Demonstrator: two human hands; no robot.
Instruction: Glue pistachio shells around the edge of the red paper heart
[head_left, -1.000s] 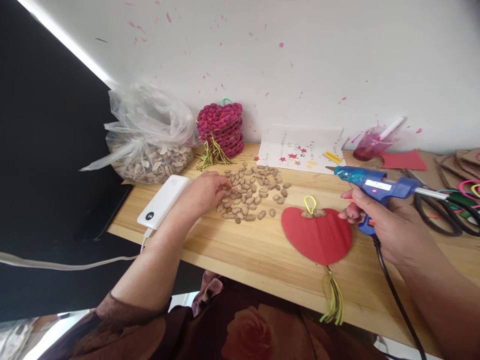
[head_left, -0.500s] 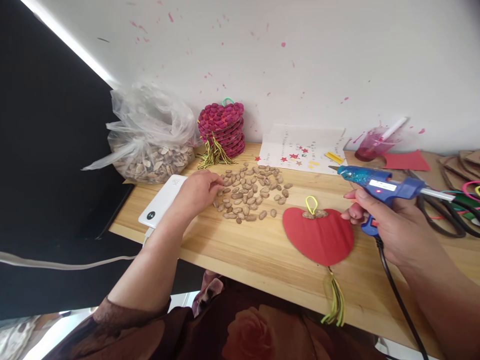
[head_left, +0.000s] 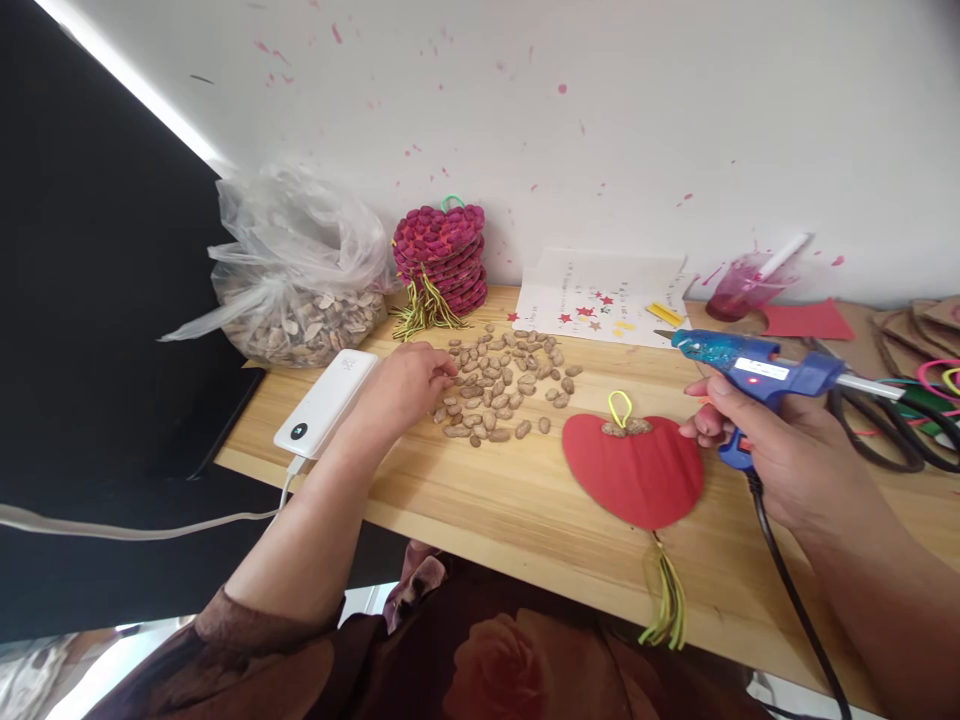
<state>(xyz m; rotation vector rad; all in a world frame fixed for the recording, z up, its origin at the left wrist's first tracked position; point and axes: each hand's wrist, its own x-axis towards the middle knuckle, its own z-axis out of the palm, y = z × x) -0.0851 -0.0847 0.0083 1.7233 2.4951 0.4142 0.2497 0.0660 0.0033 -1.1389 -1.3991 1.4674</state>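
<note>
My left hand (head_left: 405,390) reaches to the left edge of the spread of unshelled peanuts (head_left: 499,385), its fingers loosely bent and slightly apart among the nuts. I see no peanut clearly held in it. My right hand (head_left: 780,450) is wrapped around the handle of a blue hot glue gun (head_left: 757,368), nozzle pointing left and a glue stick out the back. Just left of that hand lies a red card shape (head_left: 634,475) with a yellow loop (head_left: 620,408), a few peanuts (head_left: 627,427) along its top notch, and a yellow-green tassel (head_left: 666,598) hanging over the table edge.
A knotted plastic bag of peanuts (head_left: 307,325) and a white power bank (head_left: 326,405) stand at left. Behind are a purple peanut-covered craft (head_left: 441,255), a paper with stars (head_left: 551,300), a pink cup (head_left: 735,290); black-handled scissors (head_left: 874,430) lie at right.
My left hand has shifted slightly right, further into the edge of the peanuts. My right hand holds the glue gun in nearly the same place. The view has moved a little.
</note>
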